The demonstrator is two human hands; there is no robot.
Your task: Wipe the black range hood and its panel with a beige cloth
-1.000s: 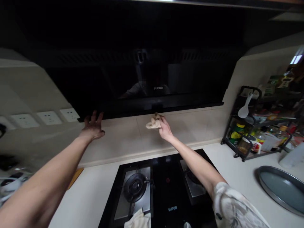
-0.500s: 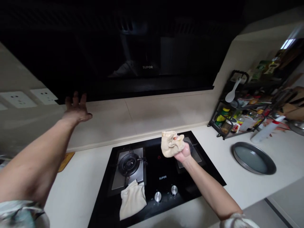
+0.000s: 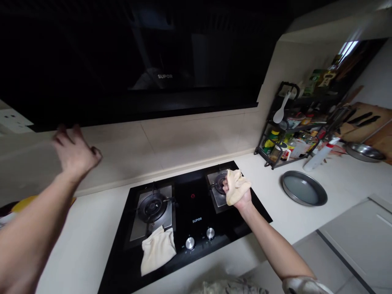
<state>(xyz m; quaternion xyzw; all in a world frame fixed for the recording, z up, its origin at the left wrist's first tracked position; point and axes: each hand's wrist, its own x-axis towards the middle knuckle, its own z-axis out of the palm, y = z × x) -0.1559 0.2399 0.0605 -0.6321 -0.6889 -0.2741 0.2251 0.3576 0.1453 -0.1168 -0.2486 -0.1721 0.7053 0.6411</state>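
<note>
My right hand (image 3: 241,198) grips a bunched beige cloth (image 3: 236,186) over the right burner (image 3: 219,184) of the black gas hob (image 3: 183,220). My left hand (image 3: 74,150) is raised off the tiled wall (image 3: 171,141) at the left, fingers loosely curled, holding nothing, just under the black range hood (image 3: 137,65). A second, paler cloth (image 3: 157,249) lies flat on the hob's front left corner, below the left burner (image 3: 152,207). Two knobs (image 3: 199,238) sit at the hob's front edge.
A black spice rack (image 3: 290,130) with bottles and a white spoon stands at the right on the white counter (image 3: 288,220). A round metal tray (image 3: 304,193) lies in front of it, next to a white bottle (image 3: 320,154). Wall sockets (image 3: 12,118) are at the far left.
My right hand came down from the wall under the hood with the beige cloth and now rests at the right burner. My left hand lifted off the wall and curled slightly. The view swung right.
</note>
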